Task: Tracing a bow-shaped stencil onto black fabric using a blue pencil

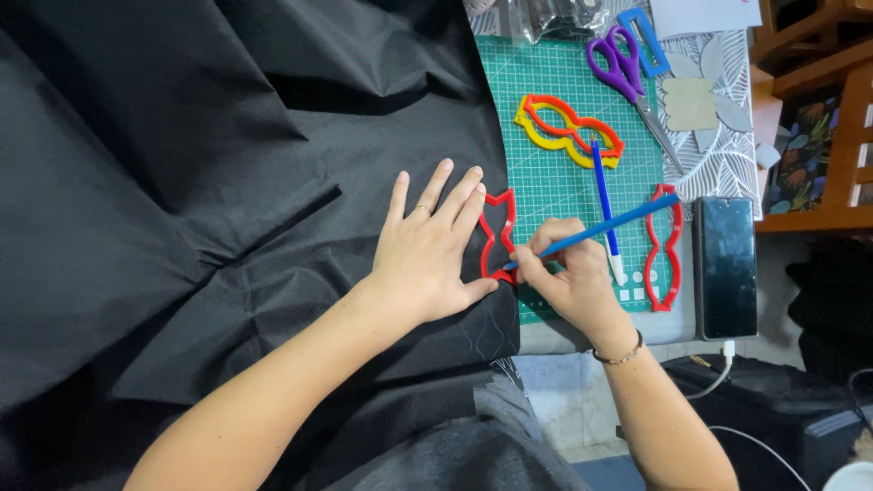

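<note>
Red plastic stencil (pixel 496 238) pinned flat on black fabric (pixel 182 182).

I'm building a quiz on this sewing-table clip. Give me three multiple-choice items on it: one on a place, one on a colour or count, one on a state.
1. Where does the red template under the hands lie?
A. on the black fabric at the edge of the green cutting mat
B. on the phone
C. on the scissors

2. What colour are the handles of the scissors?
A. green
B. purple
C. white

3. How does the left hand rest?
A. clenched in a fist
B. lifted off the table
C. flat, fingers spread, beside the template

Answers:
1 A, the template sits on the dark cloth beside the mat.
2 B, both handle loops are purple.
3 C, the palm lies open on the fabric while the right hand holds a blue pen at the template.
</note>
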